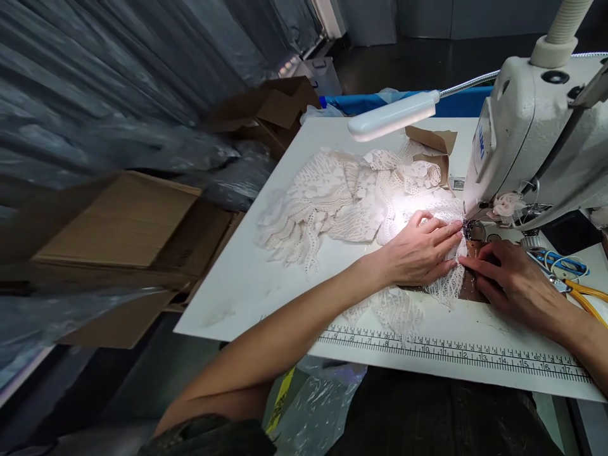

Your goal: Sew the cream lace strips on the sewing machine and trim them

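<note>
My left hand (420, 250) lies flat with fingers stretched out on white lace fabric (342, 199), its fingertips close to the needle area (470, 229) of a white sewing machine (532, 133). My right hand (510, 278) rests with fingers extended on a brown paper piece (472, 288) under the lace, just right of the left hand and in front of the needle. The lace spreads in a pile across the white table (247, 285) to the left and behind the machine.
A white lamp on a gooseneck (394, 115) shines over the lace. Scissors with blue handles (567, 263) and yellow-handled ones (589, 297) lie at the right. A printed ruler (451, 351) runs along the table's front edge. Cardboard boxes (128, 221) and grey plastic sheeting stand at left.
</note>
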Available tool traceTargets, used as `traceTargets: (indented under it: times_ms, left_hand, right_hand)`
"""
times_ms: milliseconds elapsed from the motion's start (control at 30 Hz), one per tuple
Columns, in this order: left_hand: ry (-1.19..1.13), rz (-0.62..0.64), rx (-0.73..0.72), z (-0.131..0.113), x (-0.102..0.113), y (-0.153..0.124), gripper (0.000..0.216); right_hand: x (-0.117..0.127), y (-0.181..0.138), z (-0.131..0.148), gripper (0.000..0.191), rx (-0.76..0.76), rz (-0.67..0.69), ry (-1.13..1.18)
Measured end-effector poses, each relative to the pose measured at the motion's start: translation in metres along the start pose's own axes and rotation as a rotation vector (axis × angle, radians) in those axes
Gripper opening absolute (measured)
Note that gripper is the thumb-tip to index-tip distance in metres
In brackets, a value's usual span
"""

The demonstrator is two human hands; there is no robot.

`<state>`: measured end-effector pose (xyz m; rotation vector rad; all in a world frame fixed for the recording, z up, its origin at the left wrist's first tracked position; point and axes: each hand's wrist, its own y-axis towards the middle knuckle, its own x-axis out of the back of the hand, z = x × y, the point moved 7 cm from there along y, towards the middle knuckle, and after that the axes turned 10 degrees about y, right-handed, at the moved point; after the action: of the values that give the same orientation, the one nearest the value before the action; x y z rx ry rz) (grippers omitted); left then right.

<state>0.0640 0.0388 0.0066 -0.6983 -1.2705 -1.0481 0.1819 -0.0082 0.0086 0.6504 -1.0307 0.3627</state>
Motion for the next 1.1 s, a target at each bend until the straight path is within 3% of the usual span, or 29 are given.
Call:
traceTargets:
  times_ms: [567, 767, 1100]
  left_hand:
    - [-0.246, -0.089, 0.118, 0.0086, -0.0064, -0.0002, 0.043]
    - [-0.237, -0.102, 0.118, 0.0088, -0.0067, 0.0002, 0.042]
    - [-0.047, -0.180, 0.091, -0.0009, 0.0001, 0.0032, 0.040]
  right_hand:
    - [0.0021, 0.0015, -0.0066, 0.036, -0.037, -0.030, 0.116]
    - [0.0015, 0.0002, -0.0090, 0.033, -0.072, -0.058, 0.114]
    - [0.0065, -0.0020, -0.0076, 0.035, 0.009, -0.026, 0.113]
